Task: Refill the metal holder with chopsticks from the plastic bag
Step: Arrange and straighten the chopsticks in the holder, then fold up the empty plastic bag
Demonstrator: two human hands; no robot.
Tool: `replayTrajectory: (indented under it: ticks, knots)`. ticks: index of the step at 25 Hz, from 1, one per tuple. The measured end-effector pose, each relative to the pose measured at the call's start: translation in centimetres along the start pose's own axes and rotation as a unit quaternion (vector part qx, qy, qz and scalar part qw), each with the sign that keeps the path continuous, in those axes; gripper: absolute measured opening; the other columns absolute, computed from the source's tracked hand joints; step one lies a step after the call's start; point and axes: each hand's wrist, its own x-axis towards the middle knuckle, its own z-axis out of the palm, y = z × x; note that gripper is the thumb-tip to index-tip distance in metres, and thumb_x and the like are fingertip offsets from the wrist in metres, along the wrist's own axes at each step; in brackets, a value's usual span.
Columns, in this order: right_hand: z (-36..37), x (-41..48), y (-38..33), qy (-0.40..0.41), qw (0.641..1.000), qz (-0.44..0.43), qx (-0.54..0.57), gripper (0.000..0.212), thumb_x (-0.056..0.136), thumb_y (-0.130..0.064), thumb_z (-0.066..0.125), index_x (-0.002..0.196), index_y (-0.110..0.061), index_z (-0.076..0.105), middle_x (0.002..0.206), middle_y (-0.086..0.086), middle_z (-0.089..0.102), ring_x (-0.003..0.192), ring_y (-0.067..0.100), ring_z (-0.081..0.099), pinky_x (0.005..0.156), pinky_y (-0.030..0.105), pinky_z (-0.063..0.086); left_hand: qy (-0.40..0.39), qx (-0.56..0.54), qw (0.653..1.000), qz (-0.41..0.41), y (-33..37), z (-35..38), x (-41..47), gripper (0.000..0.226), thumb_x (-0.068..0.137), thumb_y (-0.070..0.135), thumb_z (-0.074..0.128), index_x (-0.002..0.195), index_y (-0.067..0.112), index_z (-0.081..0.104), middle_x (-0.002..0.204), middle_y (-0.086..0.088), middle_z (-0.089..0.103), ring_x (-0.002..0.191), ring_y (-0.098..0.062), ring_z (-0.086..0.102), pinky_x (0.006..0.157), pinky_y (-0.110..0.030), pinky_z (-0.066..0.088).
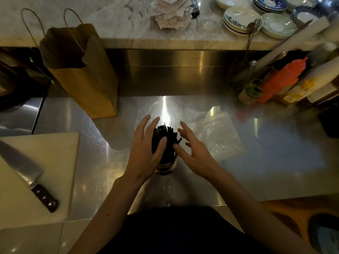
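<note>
Bristling black chopsticks (165,136), cylindrical metal holder (166,168)

The counter (275,162) is brushed steel, glossy with fine swirl scratches, and the metal holder (166,169) at centre shines alike. The chopsticks (163,138) look matt black. The plastic bag (222,138) is clear and crinkled, and the paper bag (91,88) at upper left is matt brown.

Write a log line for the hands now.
left hand grips chopsticks | right hand open beside | chopsticks in metal holder | plastic bag flat
</note>
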Motion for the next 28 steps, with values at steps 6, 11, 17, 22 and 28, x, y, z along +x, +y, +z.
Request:
replayTrajectory:
  ticks: [6, 11, 17, 22, 28]
  knots:
    - [-2.8, 0.4, 1.3, 0.124, 0.992, 0.029, -0.008, 0.063, 0.095, -0.035, 0.057, 0.149, -0.032, 0.024, 0.151, -0.005, 0.040, 0.133, 0.003, 0.039, 0.107, 0.026, 0.035, 0.053, -0.054, 0.994, 0.080, 4.8, 0.1, 2.2, 0.044, 0.093, 0.025, 0.057, 0.135, 0.014, 0.049, 0.145, -0.006, 0.046, 0.135, -0.012, 0.039, 0.115, -0.025, 0.027]
    - [-8.9, 2.6, 5.4, 0.125, 0.991, 0.020, -0.039, 0.060, 0.094, -0.037, 0.057, 0.147, -0.032, 0.028, 0.151, -0.003, 0.040, 0.134, 0.011, 0.042, 0.107, 0.027, 0.034, 0.086, -0.124, 0.988, 0.034, 8.6, 5.1, 1.6, 0.035, 0.094, 0.023, 0.056, 0.128, 0.028, 0.047, 0.133, 0.009, 0.051, 0.124, 0.001, 0.046, 0.108, -0.021, 0.037]
    - [-15.8, 8.4, 11.2, -0.029, 0.981, -0.070, -0.176, 0.058, 0.095, -0.034, 0.056, 0.147, -0.022, 0.032, 0.154, 0.002, 0.037, 0.138, 0.021, 0.039, 0.114, 0.039, 0.033, 0.164, -0.200, 0.957, -0.129, 12.6, 14.1, -0.4, 0.027, 0.094, 0.016, 0.059, 0.120, 0.024, 0.055, 0.121, 0.013, 0.059, 0.110, 0.001, 0.058, 0.087, -0.012, 0.047]
    - [-17.4, 12.8, 13.0, -0.179, 0.943, -0.079, -0.270, 0.063, 0.095, -0.031, 0.057, 0.150, -0.017, 0.029, 0.156, 0.007, 0.032, 0.141, 0.027, 0.034, 0.113, 0.038, 0.028, 0.175, -0.521, 0.647, -0.529, 12.0, 20.8, -0.5, 0.019, 0.090, 0.019, 0.063, 0.108, 0.014, 0.060, 0.102, -0.009, 0.060, 0.096, -0.022, 0.062, 0.081, -0.034, 0.051]
    - [-15.1, 15.8, 13.8, -0.295, 0.877, -0.069, -0.373, 0.061, 0.096, -0.026, 0.056, 0.149, -0.011, 0.029, 0.151, 0.015, 0.039, 0.135, 0.034, 0.041, 0.109, 0.040, 0.034, 0.186, -0.522, 0.543, -0.630, 10.7, 25.8, -0.8, 0.048, 0.086, 0.017, 0.069, 0.129, 0.008, 0.049, 0.135, -0.016, 0.050, 0.126, -0.030, 0.049, 0.103, -0.040, 0.042]
